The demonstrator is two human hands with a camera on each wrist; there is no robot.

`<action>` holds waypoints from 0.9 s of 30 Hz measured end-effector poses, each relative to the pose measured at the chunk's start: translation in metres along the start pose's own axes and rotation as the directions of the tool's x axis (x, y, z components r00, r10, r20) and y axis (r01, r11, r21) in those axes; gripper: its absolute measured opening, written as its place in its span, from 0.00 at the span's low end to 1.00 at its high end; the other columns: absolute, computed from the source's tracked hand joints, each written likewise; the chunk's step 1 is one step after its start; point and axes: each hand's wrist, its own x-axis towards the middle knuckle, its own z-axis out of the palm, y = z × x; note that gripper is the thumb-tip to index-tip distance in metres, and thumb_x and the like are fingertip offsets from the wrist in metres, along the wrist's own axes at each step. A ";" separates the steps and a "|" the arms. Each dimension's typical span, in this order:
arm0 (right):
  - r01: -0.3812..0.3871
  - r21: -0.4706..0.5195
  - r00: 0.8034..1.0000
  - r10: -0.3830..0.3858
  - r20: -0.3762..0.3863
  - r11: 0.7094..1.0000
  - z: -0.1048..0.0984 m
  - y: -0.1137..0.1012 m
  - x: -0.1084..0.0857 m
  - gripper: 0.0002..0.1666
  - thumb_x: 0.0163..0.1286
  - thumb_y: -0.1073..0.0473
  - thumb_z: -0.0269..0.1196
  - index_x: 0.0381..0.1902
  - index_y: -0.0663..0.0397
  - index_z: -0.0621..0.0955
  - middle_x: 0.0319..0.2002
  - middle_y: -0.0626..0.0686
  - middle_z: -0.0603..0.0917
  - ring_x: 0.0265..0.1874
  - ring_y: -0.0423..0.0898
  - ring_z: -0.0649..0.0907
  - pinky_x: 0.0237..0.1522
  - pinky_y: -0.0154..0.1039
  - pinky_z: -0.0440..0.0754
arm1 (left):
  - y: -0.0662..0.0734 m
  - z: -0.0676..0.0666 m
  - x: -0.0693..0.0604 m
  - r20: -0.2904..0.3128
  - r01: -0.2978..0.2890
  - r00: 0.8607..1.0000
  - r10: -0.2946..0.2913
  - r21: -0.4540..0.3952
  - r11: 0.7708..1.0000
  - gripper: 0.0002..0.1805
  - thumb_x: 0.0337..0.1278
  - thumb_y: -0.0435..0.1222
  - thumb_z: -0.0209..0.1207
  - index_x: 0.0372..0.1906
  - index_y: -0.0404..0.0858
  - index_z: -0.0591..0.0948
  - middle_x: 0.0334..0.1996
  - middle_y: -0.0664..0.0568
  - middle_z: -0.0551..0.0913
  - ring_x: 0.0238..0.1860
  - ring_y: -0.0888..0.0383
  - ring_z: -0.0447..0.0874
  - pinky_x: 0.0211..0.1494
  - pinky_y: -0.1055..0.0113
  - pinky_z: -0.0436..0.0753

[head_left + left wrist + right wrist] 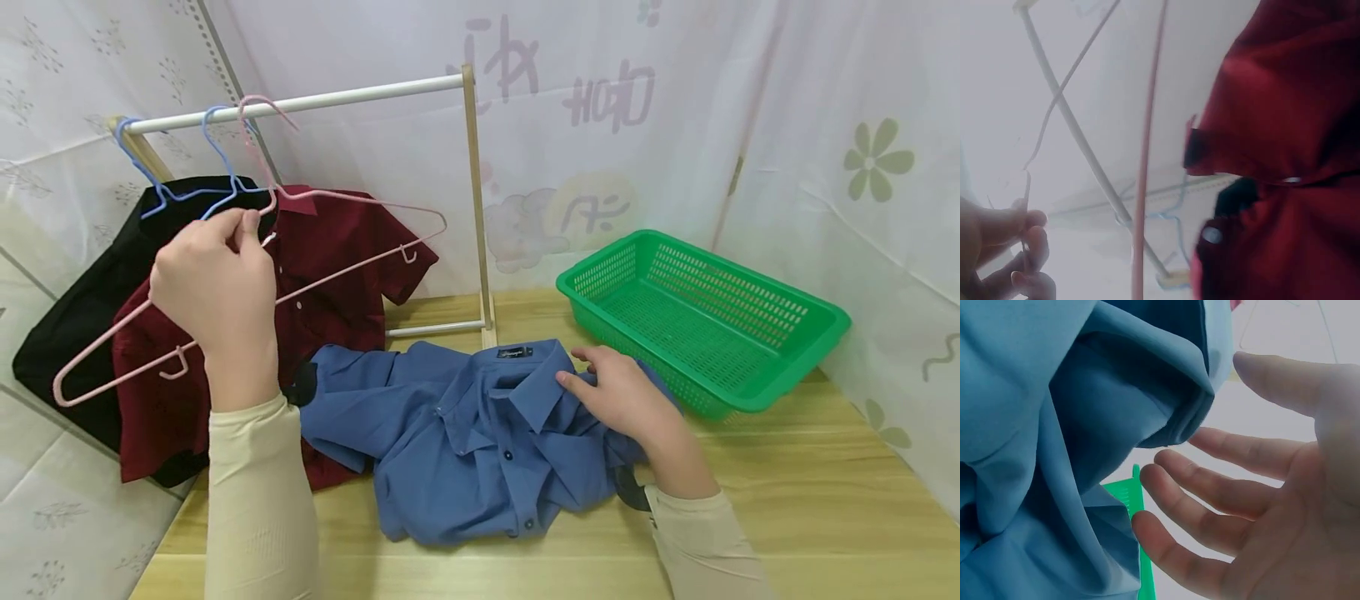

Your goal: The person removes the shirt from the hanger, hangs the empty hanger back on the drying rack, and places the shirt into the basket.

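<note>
A pink clothes hanger [342, 272] hangs in the air in front of the rack, gripped near its neck by my left hand [225, 283]. In the left wrist view those fingers pinch the thin wire. A blue short-sleeved shirt [480, 433] lies crumpled on the table, its collar toward the back and its buttoned front up. My right hand [626, 392] is at the right side of its collar, fingers spread and fairly straight. In the right wrist view the fingertips are beside the blue cloth, without a grip on it.
A white-barred rack [360, 93] at the left carries a dark red shirt [337, 225] and a black garment [82, 325] on blue hangers [217, 150]. A green plastic basket [675, 375] stands at the back right of the wooden table [810, 500].
</note>
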 end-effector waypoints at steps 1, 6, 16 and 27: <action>-0.001 -0.001 1.000 0.001 -0.007 1.000 -0.001 0.000 -0.001 0.39 0.82 0.44 0.58 0.78 0.65 0.69 0.73 0.70 0.74 0.68 0.70 0.79 0.65 0.66 0.79 | 0.004 0.002 0.008 0.015 0.003 1.000 -0.004 0.013 1.000 0.27 0.82 0.52 0.51 0.39 0.39 0.93 0.30 0.35 0.88 0.37 0.37 0.84 0.33 0.58 0.63; -0.002 -0.004 1.000 0.002 -0.021 1.000 -0.002 0.001 -0.002 0.38 0.83 0.43 0.57 0.78 0.63 0.70 0.75 0.69 0.72 0.68 0.69 0.79 0.64 0.66 0.79 | 0.022 0.014 0.035 0.111 0.047 0.992 -0.054 0.062 0.997 0.23 0.83 0.50 0.50 0.49 0.44 0.93 0.38 0.38 0.92 0.46 0.35 0.87 0.36 0.52 0.70; 0.001 0.001 0.999 -0.001 -0.044 1.000 -0.003 0.000 -0.003 0.34 0.83 0.43 0.57 0.76 0.59 0.73 0.75 0.67 0.72 0.69 0.68 0.78 0.65 0.66 0.78 | 0.027 0.047 0.053 0.264 0.067 0.962 -0.072 0.029 0.997 0.21 0.82 0.49 0.51 0.61 0.46 0.89 0.54 0.44 0.92 0.58 0.34 0.87 0.55 0.37 0.84; 0.043 0.015 0.997 -0.042 -0.058 0.999 0.000 0.001 -0.001 0.32 0.83 0.45 0.58 0.74 0.59 0.75 0.73 0.66 0.74 0.68 0.68 0.78 0.65 0.66 0.79 | 0.012 0.064 0.048 0.344 0.056 0.937 -0.056 0.010 0.998 0.21 0.82 0.48 0.53 0.60 0.42 0.89 0.52 0.40 0.92 0.57 0.34 0.87 0.57 0.37 0.83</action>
